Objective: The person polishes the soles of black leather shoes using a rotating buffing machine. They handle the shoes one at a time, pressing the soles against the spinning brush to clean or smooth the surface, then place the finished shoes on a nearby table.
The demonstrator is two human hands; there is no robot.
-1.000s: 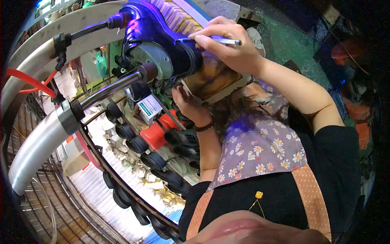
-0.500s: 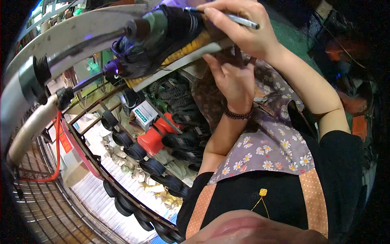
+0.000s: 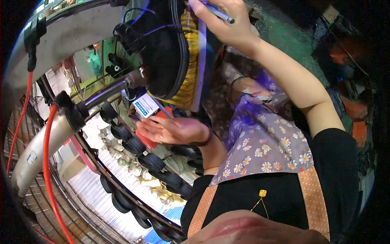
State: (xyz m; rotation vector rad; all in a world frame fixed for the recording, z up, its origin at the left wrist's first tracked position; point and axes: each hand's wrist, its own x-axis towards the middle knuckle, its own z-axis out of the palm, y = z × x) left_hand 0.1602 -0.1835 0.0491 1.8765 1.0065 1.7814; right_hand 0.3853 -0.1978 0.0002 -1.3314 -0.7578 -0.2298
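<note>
One right hand (image 3: 232, 26) holds a silver pen-like tool (image 3: 219, 13) between curled fingers; its tip meets the upper edge of view, so contact cannot be confirmed. The left hand (image 3: 172, 129) is spread, fingers extended, apparently gripping nothing, below and apart from the black boot (image 3: 160, 61). That boot lies at upper centre, beside a yellow ribbed piece (image 3: 191, 67) and near the end of a steel bar (image 3: 109, 90). Risk, as judged: with the left hand off it, the boot could shift and make the tool stray; loose black laces (image 3: 129, 35) could snag on the bar. Containers: one white box (image 3: 145, 105), contents not visible. Whether the red object (image 3: 145, 139) behind the left hand is a container cannot be determined.
</note>
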